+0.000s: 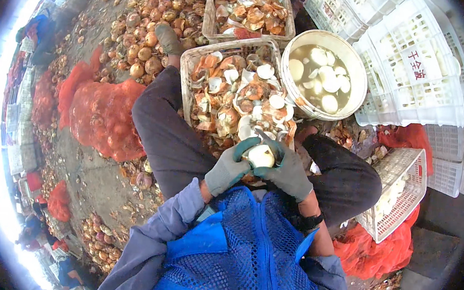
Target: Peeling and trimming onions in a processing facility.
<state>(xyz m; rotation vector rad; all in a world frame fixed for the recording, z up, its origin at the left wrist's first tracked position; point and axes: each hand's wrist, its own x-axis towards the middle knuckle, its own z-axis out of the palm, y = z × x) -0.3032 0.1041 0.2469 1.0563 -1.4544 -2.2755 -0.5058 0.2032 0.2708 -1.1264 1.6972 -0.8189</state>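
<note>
Both my hands wear grey-green gloves and meet over my lap. My left hand (229, 166) cups a pale peeled onion (261, 156) from the left. My right hand (287, 171) wraps the onion from the right, and a small blade tip (260, 134) shows just above it. Directly beyond my hands stands a crate of onion peels (186, 65), between my knees. A white bucket (358, 65) of water with peeled onions floating in it sits to the crate's right.
Unpeeled brown onions (142, 34) lie heaped on the ground at upper left, beside red mesh sacks (103, 116). A second peel crate (211, 31) stands further off. White plastic crates (411, 77) are stacked at upper right, another white crate (403, 191) by my right knee.
</note>
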